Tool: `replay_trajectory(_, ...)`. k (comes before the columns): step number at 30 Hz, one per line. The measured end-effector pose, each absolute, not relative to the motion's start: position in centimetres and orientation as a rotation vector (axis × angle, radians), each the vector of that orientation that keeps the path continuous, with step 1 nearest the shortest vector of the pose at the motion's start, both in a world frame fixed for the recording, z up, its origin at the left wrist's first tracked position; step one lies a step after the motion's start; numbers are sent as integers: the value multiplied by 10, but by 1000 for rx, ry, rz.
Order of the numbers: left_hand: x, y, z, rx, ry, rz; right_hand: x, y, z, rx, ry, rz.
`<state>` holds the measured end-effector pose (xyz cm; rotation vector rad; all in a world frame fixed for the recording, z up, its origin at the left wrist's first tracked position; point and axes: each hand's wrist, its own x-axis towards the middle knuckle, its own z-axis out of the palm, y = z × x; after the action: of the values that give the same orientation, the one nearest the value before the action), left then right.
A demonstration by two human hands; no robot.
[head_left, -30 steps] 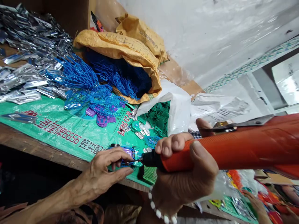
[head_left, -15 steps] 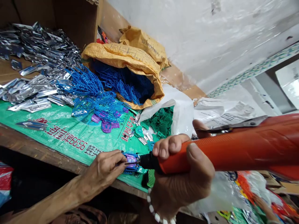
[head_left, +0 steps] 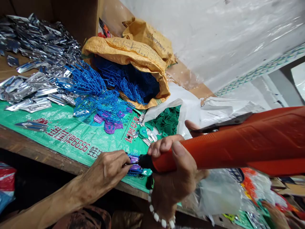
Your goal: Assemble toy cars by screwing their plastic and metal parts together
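Observation:
My right hand [head_left: 175, 173] is wrapped round the front of a big orange electric screwdriver [head_left: 228, 143]. The tool's black tip points left onto a small blue and purple toy car [head_left: 137, 165] lying on the green printed sheet [head_left: 71, 136]. My left hand [head_left: 108, 170] pinches the car from the left and steadies it at the bench's front edge. A white bead bracelet [head_left: 160, 218] sits on my right wrist.
Behind lie blue plastic frames [head_left: 88, 86] spilling from a yellow sack [head_left: 133, 54], purple parts [head_left: 108, 122], a heap of silver foil pieces [head_left: 33, 63] and a white bag of green parts [head_left: 166, 119]. Another person's hand [head_left: 277, 216] shows at the lower right among colourful parts.
The view has shifted slightly. My right hand and the screwdriver have moved a little left, with the tip still on the toy car. My left hand keeps its pinch on the car.

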<state>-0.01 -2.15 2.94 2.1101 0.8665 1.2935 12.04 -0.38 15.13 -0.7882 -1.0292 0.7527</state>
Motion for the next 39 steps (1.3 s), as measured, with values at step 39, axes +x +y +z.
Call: replay_trajectory(39,1,-23,19,1927,949,1288,129,-7,152,-803,-1050,752)
